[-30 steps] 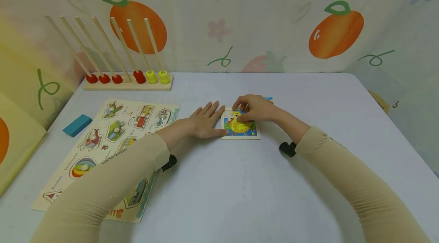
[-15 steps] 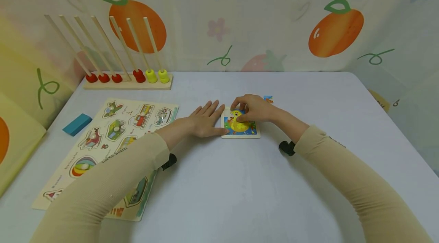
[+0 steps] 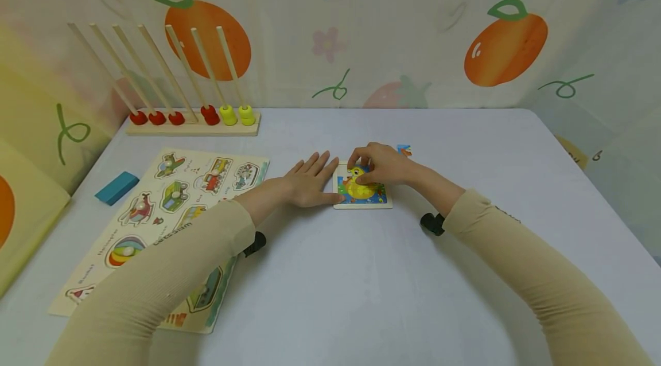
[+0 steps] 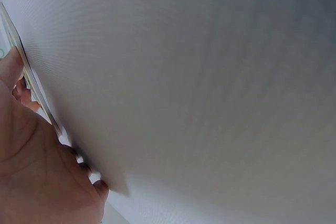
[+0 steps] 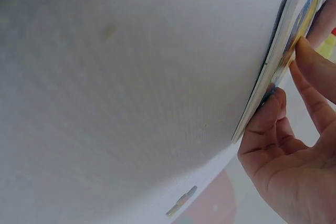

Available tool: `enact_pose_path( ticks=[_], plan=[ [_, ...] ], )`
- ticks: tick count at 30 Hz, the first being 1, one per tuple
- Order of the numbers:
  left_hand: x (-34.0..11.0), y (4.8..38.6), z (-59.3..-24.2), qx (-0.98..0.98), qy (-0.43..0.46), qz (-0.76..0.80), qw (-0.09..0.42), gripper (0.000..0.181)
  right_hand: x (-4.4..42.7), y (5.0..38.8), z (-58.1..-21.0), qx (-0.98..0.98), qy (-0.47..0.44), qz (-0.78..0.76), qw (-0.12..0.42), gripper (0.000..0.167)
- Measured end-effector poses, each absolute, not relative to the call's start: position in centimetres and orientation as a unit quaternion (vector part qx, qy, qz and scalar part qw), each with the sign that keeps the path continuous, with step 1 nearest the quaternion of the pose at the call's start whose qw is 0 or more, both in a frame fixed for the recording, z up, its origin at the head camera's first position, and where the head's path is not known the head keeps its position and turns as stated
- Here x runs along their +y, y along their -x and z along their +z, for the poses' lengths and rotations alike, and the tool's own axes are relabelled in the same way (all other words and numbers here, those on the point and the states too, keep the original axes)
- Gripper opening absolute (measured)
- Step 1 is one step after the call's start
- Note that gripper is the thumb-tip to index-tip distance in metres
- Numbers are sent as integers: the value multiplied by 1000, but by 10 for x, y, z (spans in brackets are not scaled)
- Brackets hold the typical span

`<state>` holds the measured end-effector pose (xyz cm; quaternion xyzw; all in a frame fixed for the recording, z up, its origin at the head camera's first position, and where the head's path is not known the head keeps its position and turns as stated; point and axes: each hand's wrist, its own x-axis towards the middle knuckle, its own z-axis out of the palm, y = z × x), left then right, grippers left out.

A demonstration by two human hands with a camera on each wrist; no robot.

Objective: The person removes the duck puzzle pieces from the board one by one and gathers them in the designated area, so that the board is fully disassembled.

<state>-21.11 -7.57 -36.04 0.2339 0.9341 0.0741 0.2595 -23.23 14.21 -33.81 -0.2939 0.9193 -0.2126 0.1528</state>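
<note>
A small square jigsaw puzzle (image 3: 360, 201) with a yellow duck in a pale frame lies mid-table. Spread flat, my left hand (image 3: 310, 183) rests on the table at its left side, thumb on the frame's lower left edge. My right hand (image 3: 382, 163) bends over the top of the puzzle, thumb and fingers on a puzzle piece (image 3: 356, 172) by the duck's head. The right wrist view shows these fingertips against the picture face of the puzzle (image 5: 289, 35). Behind the right hand lies a loose puzzle piece (image 3: 404, 150). The hand hides the puzzle's upper right part.
At left, a larger vehicle puzzle board (image 3: 160, 222) lies partly under the left forearm. Beyond it stands a wooden peg rack (image 3: 191, 129) with red and yellow beads. A blue block (image 3: 116, 187) lies near the left table edge. A printed cloth (image 3: 403, 27) hangs behind.
My right hand has shifted slightly left over the puzzle, showing more of the loose piece behind it. The left hand keeps its place.
</note>
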Motion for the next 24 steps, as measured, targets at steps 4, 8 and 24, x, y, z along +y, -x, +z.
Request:
enact_pose_path(
  ticks=[4, 8, 24],
  plan=[
    [-76, 211, -360, 934, -234, 75, 260, 92, 141, 233, -339, 921, 292, -210, 151, 29],
    [-76, 211, -360, 934, -233, 72, 261, 93, 140, 233, -339, 923, 289, -209, 147, 28],
    [-76, 212, -360, 933, -232, 69, 264, 93, 139, 230, -336, 924, 289, -208, 137, 27]
  ],
)
